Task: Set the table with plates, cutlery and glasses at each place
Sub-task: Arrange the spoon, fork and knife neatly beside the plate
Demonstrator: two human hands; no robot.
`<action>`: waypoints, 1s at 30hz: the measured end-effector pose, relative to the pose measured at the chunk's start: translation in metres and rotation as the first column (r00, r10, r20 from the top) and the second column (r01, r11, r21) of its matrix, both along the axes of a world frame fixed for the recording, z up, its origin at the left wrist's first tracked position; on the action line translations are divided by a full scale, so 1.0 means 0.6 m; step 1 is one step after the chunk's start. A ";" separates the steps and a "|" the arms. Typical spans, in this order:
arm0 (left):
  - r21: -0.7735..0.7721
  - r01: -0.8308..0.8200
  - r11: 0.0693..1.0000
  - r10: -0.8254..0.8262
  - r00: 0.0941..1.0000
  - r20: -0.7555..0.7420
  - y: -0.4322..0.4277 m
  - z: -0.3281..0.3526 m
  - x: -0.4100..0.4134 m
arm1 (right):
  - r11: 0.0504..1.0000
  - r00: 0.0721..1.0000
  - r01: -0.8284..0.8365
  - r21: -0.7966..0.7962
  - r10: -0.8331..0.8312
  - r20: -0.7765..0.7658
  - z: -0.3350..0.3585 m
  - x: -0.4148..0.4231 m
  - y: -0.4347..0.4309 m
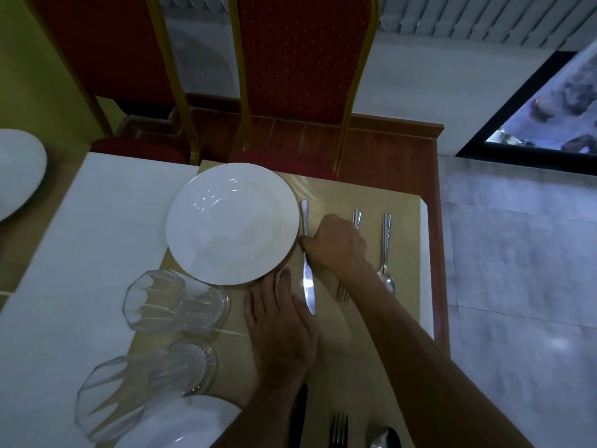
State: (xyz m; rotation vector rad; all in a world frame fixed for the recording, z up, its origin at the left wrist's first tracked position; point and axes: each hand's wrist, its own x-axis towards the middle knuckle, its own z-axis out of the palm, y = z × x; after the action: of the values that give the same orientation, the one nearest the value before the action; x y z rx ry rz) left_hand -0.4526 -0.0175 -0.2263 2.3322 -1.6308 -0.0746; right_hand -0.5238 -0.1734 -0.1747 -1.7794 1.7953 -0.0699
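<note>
**Knife by the far plate, R hand on it**

My R hand [336,244] is down on the knife [307,279]. Thumb & curled fingers pinch it abt where handle meets blade, so that grip's clamped on the knife. The knife lies flat on the mat [400,318], just right of the plate [232,223], w/ the handle pointing at the red chair [300,76] and the blade tip toward me.

My L hand [281,331] holds nothing. Its fingers are straight and the palm is flat on the mat, just left of the blade, w/ fingertips nearly at the plate's rim. Can't tell if the hand's edge touches the blade.

The fork [356,218] lies right of the knife, mostly hidden under my R hand & wrist, so only the handle end and the tines show. The spoon [386,253] is right of that, near the mat's right edge, bowl toward me, apart from the fork.

There are 2 glasses. One glass [171,302] is just by the plate's near-left rim. The 2nd glass [145,392] is closer to me, btwn the first one and the near plate [181,421].

At the bottom edge the next place shows a near fork [338,428] & a near spoon [384,438], both cut off. A left plate [16,173] sits at the far left, also cut off. A white cloth [97,237] runs down the table's middle, left of the mat.
</note>
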 end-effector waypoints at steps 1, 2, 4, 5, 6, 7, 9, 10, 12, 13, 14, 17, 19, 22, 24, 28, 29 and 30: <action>-0.002 -0.001 1.000 0.001 1.000 0.000 0.000 0.000 0.000 | 1.000 1.000 0.002 -0.002 -0.002 0.004 0.002 0.001 -0.001; -0.002 0.000 1.000 0.000 1.000 0.001 0.001 0.000 0.000 | 1.000 1.000 0.004 -0.002 -0.004 0.009 0.002 0.000 -0.003; 0.003 0.005 1.000 -0.005 1.000 0.003 0.001 0.002 0.000 | 1.000 1.000 0.012 0.009 -0.012 0.017 0.002 -0.002 -0.005; 0.005 0.008 1.000 -0.008 1.000 0.003 0.000 0.004 0.000 | 1.000 1.000 0.019 0.015 -0.019 0.022 0.001 -0.002 -0.005; 0.002 0.009 1.000 -0.009 1.000 0.003 0.000 0.006 0.000 | 0.999 0.999 0.028 0.022 -0.028 0.027 0.001 -0.003 -0.006; -0.004 0.007 1.000 -0.007 1.000 0.000 -0.001 0.007 0.000 | 0.999 0.999 0.033 0.029 -0.034 0.034 0.000 -0.004 -0.006; -0.027 -0.006 1.000 0.006 1.000 -0.013 -0.001 0.008 0.000 | 0.999 0.998 0.032 0.036 -0.034 0.049 -0.002 -0.006 -0.006; -0.033 -0.012 0.999 0.011 1.000 -0.021 -0.001 0.008 0.000 | 0.999 0.998 0.030 0.039 -0.032 0.053 -0.003 -0.006 -0.006; -0.022 -0.010 1.000 0.010 0.999 -0.030 -0.002 0.006 0.001 | 0.999 0.998 0.025 0.038 -0.027 0.058 -0.004 -0.006 -0.006; -0.013 -0.010 1.000 0.010 0.999 -0.037 -0.002 0.006 0.001 | 0.999 0.998 0.021 0.036 -0.023 0.060 -0.005 -0.005 -0.006; -0.008 -0.015 1.000 0.014 0.999 -0.046 -0.003 0.006 0.001 | 0.999 0.998 0.018 0.035 -0.020 0.063 -0.006 -0.005 -0.006; -0.006 -0.022 1.000 0.022 0.998 -0.052 -0.003 0.006 0.001 | 1.000 0.998 0.007 0.030 -0.009 0.057 -0.006 -0.004 -0.005; -0.015 -0.017 1.000 0.016 0.999 -0.040 -0.002 0.005 0.001 | 1.000 0.999 0.002 0.015 -0.003 0.049 -0.006 -0.004 -0.004; -0.019 -0.013 1.000 0.013 1.000 -0.026 -0.002 0.005 0.001 | 1.000 0.999 0.011 0.006 -0.012 0.053 -0.006 -0.002 -0.003; -0.029 -0.002 1.000 0.002 1.000 -0.014 -0.001 0.002 0.001 | 1.000 0.998 0.019 0.011 -0.020 0.058 -0.008 0.000 -0.003; -0.057 0.002 0.998 -0.002 1.000 -0.010 0.000 -0.002 0.001 | 1.000 0.998 0.021 0.006 -0.021 0.057 -0.007 0.000 -0.004; -0.058 -0.001 0.998 0.000 1.000 -0.012 0.000 -0.002 0.001 | 1.000 0.998 0.020 0.003 -0.020 0.056 -0.007 -0.001 -0.003; -0.058 -0.002 0.998 0.002 1.000 -0.013 -0.001 -0.002 0.001 | 1.000 0.998 0.021 0.002 -0.021 0.056 -0.006 -0.001 -0.003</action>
State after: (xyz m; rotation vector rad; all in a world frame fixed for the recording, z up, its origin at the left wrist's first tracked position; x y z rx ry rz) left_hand -0.4523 -0.0178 -0.2276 2.2854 -1.6028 -0.0404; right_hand -0.5243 -0.1753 -0.1782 -1.7404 1.7743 -0.1258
